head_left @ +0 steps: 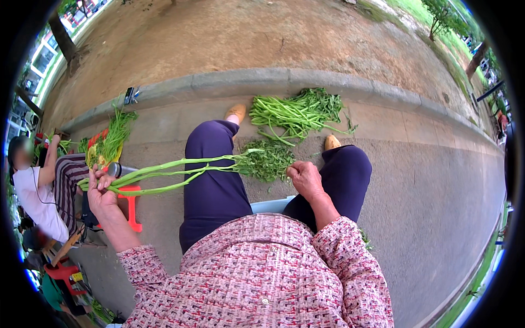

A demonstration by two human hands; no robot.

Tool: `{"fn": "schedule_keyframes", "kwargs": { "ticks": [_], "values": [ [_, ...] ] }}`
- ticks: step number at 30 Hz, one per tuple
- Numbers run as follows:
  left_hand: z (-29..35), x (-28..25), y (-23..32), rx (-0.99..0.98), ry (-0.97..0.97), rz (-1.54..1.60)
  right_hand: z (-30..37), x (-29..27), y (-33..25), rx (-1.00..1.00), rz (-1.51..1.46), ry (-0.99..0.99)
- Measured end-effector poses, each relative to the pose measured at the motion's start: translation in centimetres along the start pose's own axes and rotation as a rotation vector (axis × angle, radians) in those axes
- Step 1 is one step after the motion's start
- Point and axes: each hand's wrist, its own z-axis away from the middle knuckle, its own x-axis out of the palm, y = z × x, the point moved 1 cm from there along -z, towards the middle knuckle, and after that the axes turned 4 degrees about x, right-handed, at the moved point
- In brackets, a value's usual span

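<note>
person's left hand point(101, 188): clamped round the ends of some long green stems point(175, 163), which stretch across the left knee point(210, 141) | right hand point(307, 179): fingers kinda curled, can't tell if it's pinching anything, near the leaf pile point(272, 164) | more stems point(279, 116): bunched on the ground between the feet

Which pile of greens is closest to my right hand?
The leafy heap, just left of your right hand; the long-stalked pile lies farther off, by the curb.
</note>
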Motion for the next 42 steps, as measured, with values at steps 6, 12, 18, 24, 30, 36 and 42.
{"fn": "schedule_keyframes", "kwargs": {
  "ticks": [6, 12, 18, 24, 30, 36, 42],
  "values": [
    [-0.7, -4.3, 2.4, -0.011, 0.109, 0.069, 0.1, 0.9, 0.2, -0.043, 0.127, -0.084],
    [-1.4, -8.2, 4.3, 0.034, 0.288, 0.035, 0.0, 1.1, 0.3, -0.060, 0.111, -0.113],
    [-0.8, -10.2, 5.6, 0.066, 0.383, 0.022, -0.3, 2.1, 0.0, -0.081, 0.095, -0.163],
    [-1.1, -10.2, 5.2, 0.048, 0.444, 0.056, -0.8, 5.0, -1.3, -0.153, -0.201, -0.210],
    [-1.2, -9.7, 5.4, 0.049, 0.451, 0.011, -1.5, 7.8, -4.2, -0.242, -0.207, -0.166],
    [-1.2, -9.8, 5.7, 0.005, 0.433, 0.046, -1.8, 8.2, -5.5, -0.300, -0.247, -0.126],
    [-1.0, -9.4, 5.3, 0.026, 0.424, 0.018, -2.0, 8.5, -5.7, -0.335, -0.277, -0.156]
  ]
}}
